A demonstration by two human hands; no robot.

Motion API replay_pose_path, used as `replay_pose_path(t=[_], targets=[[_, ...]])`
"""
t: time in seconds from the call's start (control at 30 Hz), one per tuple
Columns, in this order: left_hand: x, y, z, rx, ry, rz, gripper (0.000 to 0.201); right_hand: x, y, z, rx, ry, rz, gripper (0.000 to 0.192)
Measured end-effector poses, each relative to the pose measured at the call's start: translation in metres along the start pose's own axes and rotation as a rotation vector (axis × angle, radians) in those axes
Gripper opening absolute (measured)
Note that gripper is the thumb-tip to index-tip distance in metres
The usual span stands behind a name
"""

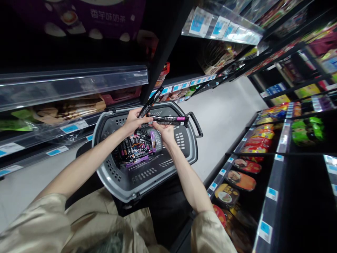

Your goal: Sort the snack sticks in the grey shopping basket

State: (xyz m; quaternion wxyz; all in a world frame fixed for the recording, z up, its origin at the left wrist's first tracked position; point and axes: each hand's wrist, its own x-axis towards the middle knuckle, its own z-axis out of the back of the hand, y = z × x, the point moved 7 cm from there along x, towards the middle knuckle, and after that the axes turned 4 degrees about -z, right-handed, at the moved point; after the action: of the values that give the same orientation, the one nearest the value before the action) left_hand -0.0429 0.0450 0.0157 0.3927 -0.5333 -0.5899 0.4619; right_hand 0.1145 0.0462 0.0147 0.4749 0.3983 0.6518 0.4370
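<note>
My left hand [133, 122] is closed on slim black stick packets [152, 101] that point up and away over the basket's far rim. Beside it, my right hand [166, 133] pinches another long black packet [172, 120] with a pink label near its end, lying almost level. The fingertips of both hands nearly meet. Below them is a grey plastic shopping basket [150, 168] with slotted walls. A heap of similar dark and purple packets [135, 147] lies inside on its left half. The hands and forearms hide parts of the basket.
A black shelf with a clear plastic front strip [79, 82] and price tags rises close on the left. Another shelf rail [279, 165] with packaged food runs along the right. Pale floor [223, 105] stretches between them. The basket's handle [197, 125] sticks out rightward.
</note>
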Motion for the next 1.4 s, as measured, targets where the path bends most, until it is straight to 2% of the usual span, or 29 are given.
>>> replay_pose_path(t=[0.13,0.3,0.47,0.6,0.83,0.97,1.17,1.23,1.33,1.4], targets=[[-0.001,-0.002,-0.002,-0.050,0.016,0.017,0.042,0.003,0.003,0.005,-0.081,0.018,0.034,0.045],[0.000,0.002,-0.007,-0.250,0.096,0.119,0.042,0.006,0.021,0.006,-0.186,0.191,0.167,0.069],[-0.007,0.009,-0.019,-0.327,0.286,0.276,0.039,0.002,0.042,0.010,-0.247,0.189,0.354,0.043],[-0.013,0.010,-0.028,-0.315,0.420,0.317,0.033,0.006,0.032,0.009,-0.185,0.188,0.290,0.043],[-0.015,0.019,-0.026,-0.282,0.318,0.409,0.034,0.017,0.024,0.023,-0.049,0.059,0.246,0.048],[-0.012,0.021,-0.026,-0.267,0.339,0.348,0.035,0.017,0.025,0.025,-0.029,0.040,0.233,0.045],[-0.004,0.031,-0.026,-0.157,0.364,0.254,0.051,0.017,0.018,0.019,-0.119,0.032,0.144,0.049],[0.002,0.036,-0.021,-0.066,0.311,0.215,0.053,0.018,0.017,0.021,-0.147,0.010,0.140,0.051],[0.011,0.033,-0.009,0.051,0.176,0.049,0.052,0.021,0.015,0.026,-0.203,-0.005,0.150,0.057],[0.012,0.031,-0.007,0.124,0.164,-0.030,0.057,0.023,0.013,0.028,-0.276,0.009,0.144,0.061]])
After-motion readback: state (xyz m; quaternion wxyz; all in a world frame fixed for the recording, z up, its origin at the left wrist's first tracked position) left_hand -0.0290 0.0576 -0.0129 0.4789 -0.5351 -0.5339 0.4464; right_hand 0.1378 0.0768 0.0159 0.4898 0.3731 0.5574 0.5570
